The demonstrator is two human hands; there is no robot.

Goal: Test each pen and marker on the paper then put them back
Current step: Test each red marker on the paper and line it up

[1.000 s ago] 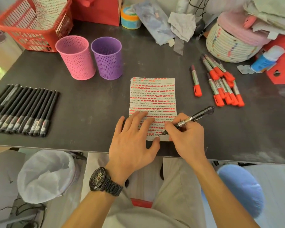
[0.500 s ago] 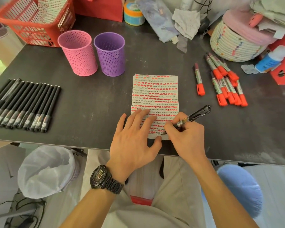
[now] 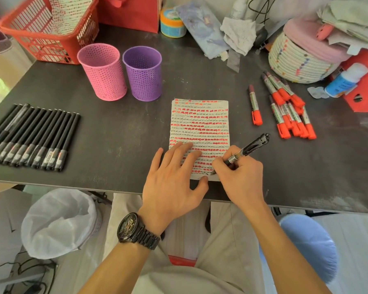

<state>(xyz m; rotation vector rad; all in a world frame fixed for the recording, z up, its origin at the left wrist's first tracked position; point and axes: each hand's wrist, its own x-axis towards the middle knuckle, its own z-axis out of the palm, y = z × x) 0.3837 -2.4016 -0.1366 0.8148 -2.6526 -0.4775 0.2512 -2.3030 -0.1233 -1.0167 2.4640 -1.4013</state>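
Now my right hand [image 3: 241,177] pinches the black pen [image 3: 245,152], tip on the paper's [image 3: 200,124] bottom line, my left hand [image 3: 172,177] flat holding the sheet, so I'm mid-test, and next comes recapping it probably among the pens [image 3: 30,136] at left.

A craft desk, by the look of it, in a home or small workroom; which of the two cannot be told. A dark table [image 3: 119,132] is seen, scuffed and crowded along the back. Stationery is laid out in bulk: black pens [image 3: 30,136] lined up on the left, markers [image 3: 291,117] heaped on the right, a pink cup [image 3: 103,75] and a purple cup [image 3: 143,75] stood side by side. A red basket [image 3: 40,41] is set at the far left corner, and a rope basket [image 3: 295,60] topped with pink cloth [image 3: 312,41] at the far right, with a glue bottle [image 3: 346,81] and red card [image 3: 365,90] beside it. Cables [image 3: 257,9] are trailed behind. Below the table's edge, a lined bin [image 3: 57,221] and a blue stool [image 3: 308,245] are seen.
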